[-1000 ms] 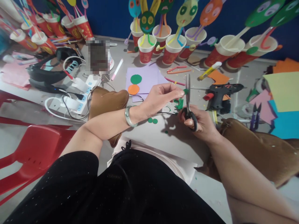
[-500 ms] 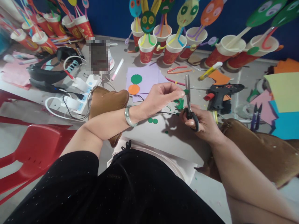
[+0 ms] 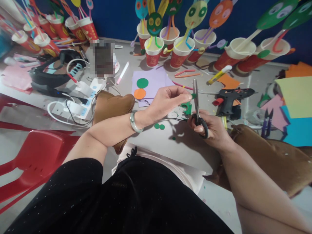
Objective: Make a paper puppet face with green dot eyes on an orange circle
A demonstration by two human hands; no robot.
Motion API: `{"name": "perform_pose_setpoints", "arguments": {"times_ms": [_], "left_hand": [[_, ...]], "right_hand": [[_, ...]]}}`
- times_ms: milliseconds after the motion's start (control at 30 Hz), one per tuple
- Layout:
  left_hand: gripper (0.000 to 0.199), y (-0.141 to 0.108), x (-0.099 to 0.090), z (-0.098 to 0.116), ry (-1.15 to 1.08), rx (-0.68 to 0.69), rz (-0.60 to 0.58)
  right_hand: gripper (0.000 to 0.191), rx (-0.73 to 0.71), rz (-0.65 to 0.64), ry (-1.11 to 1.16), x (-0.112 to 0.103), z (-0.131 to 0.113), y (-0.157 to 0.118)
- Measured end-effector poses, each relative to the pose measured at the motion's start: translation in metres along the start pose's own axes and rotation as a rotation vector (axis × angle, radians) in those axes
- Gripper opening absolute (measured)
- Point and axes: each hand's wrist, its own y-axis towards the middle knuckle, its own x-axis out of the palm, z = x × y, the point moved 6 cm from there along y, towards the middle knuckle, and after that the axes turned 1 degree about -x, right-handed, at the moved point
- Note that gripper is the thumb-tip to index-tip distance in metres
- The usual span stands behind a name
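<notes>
Between the thumb and fingertips of my left hand (image 3: 168,102) is pinched a small piece of green paper (image 3: 193,96). My right hand (image 3: 212,128) grips a pair of scissors (image 3: 196,97) by its black handles, blades pointing away from me and right beside the green piece. Below the left hand lie green paper scraps (image 3: 187,108) and two small green circles (image 3: 159,126). A tiny green dot (image 3: 174,138) sits nearer to me. Beyond the left wrist, a larger green circle (image 3: 142,83) and an orange circle (image 3: 139,94) rest on purple paper (image 3: 156,78).
Red paper cups with paper-faced figures (image 3: 183,52) line the back. A black glue gun (image 3: 231,100), purple-handled pliers (image 3: 267,123) and coloured sheets (image 3: 297,97) lie at right. A power strip (image 3: 85,109) with cables is at left. Brown cushions (image 3: 109,107) flank my arms; a red chair (image 3: 39,152) stands left.
Hardly anything differs. The scissors and the small green piece have shifted very slightly; both hands keep their hold.
</notes>
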Motion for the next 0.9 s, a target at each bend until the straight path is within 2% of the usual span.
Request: {"name": "perform_pose_setpoints", "arguments": {"times_ms": [233,567,900], "left_hand": [[0.046,0.0028,0.0010,-0.0026,-0.009,0.009,0.022],[0.052,-0.0015,0.0035,-0.0010,-0.029,-0.023,-0.039],[0.041,-0.0016,0.0007,-0.0012,-0.023,-0.030,-0.022]], "right_hand": [[0.081,-0.001,-0.001,0.013,-0.0003,0.0009,-0.0003],[0.082,0.020,0.000,0.002,-0.0002,-0.0009,0.0004],[0.081,-0.006,-0.013,-0.004,0.0010,-0.0015,0.0000]]}}
